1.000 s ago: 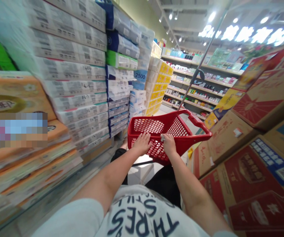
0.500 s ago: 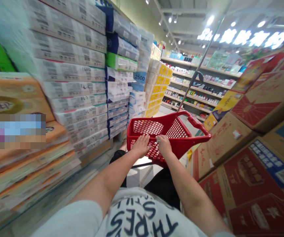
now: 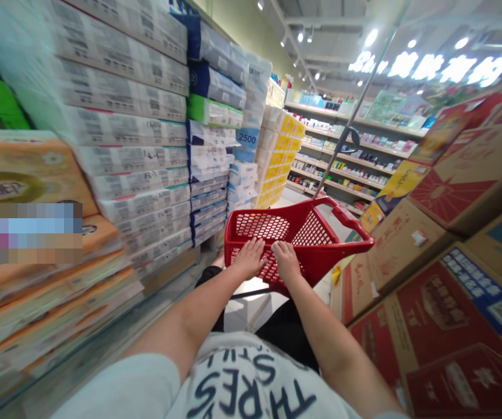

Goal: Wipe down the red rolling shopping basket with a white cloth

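A red plastic shopping basket [image 3: 327,265] with lattice walls and a raised handle stands tilted in front of my knees. Nothing shows inside the part of it I can see. My left hand [image 3: 250,258] lies at its near rim, open, with the fingers stretched forward over the edge. Close by on its right, my right hand [image 3: 286,262] is at the same rim with its fingers bent together. A small pale spot shows at those fingertips; I cannot make out whether it is a held thing.
Tall stacks of wrapped paper packs [image 3: 146,128] line the left, with orange packs [image 3: 28,169] nearer. Cardboard cartons [image 3: 408,233] are piled close on the right. A slanting metal pole [image 3: 347,131] rises behind the basket, before stocked shelves [image 3: 333,139]. Tiled floor [image 3: 246,311] shows below.
My right hand has shifted slightly left along the basket's rim, toward my left hand. My left hand and the basket stay nearly where they were.
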Demonstrator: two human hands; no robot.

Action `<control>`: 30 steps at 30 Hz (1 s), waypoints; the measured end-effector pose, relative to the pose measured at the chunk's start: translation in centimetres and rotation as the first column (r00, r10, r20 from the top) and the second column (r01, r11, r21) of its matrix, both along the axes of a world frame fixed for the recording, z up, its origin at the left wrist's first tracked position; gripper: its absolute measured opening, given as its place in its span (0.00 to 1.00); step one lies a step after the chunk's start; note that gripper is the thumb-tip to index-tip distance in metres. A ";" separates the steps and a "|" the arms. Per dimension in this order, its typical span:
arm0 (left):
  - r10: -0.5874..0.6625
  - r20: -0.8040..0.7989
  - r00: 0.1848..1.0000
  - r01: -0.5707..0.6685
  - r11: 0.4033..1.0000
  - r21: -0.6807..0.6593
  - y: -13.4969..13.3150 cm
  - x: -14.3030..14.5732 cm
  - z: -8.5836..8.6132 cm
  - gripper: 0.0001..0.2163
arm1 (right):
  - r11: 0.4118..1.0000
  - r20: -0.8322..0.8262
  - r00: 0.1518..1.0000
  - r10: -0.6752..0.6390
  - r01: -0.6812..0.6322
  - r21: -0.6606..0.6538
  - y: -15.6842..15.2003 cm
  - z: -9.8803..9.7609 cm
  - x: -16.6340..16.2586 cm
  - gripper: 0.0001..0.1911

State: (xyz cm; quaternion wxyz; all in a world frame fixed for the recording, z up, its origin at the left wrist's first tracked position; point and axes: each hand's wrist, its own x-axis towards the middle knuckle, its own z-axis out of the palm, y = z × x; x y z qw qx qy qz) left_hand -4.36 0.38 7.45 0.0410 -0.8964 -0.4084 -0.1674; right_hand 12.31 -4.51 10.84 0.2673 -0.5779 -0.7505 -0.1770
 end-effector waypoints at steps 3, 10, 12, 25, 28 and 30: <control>-0.004 -0.016 1.000 0.004 1.000 -0.007 -0.2 -0.1 0.2 0.30 | 0.999 0.043 0.999 0.020 -0.021 0.026 -0.4 0.2 0.4 0.14; 0.000 0.018 1.000 0.000 1.000 -0.007 -0.2 0.0 0.2 0.30 | 0.995 0.211 0.974 -0.079 0.092 -0.049 -2.3 -2.4 2.5 0.12; -0.001 0.009 1.000 0.001 1.000 -0.017 -0.2 0.0 0.2 0.30 | 0.982 0.239 0.962 -0.133 0.160 -0.100 -3.0 -3.4 3.0 0.10; 0.010 -0.003 1.000 -0.010 1.000 -0.013 -0.4 0.0 0.3 0.30 | 0.975 0.139 0.974 -0.176 0.192 -0.109 -2.4 -2.5 1.9 0.10; 0.018 -0.001 1.000 -0.018 1.000 0.004 -0.4 0.0 0.1 0.30 | 0.987 0.111 0.984 -0.142 0.150 -0.063 -2.1 -1.8 1.7 0.11; 0.024 0.000 1.000 -0.024 1.000 0.015 -0.4 0.0 0.1 0.31 | 0.995 0.100 0.991 -0.093 0.096 -0.028 -1.9 -1.1 1.3 0.13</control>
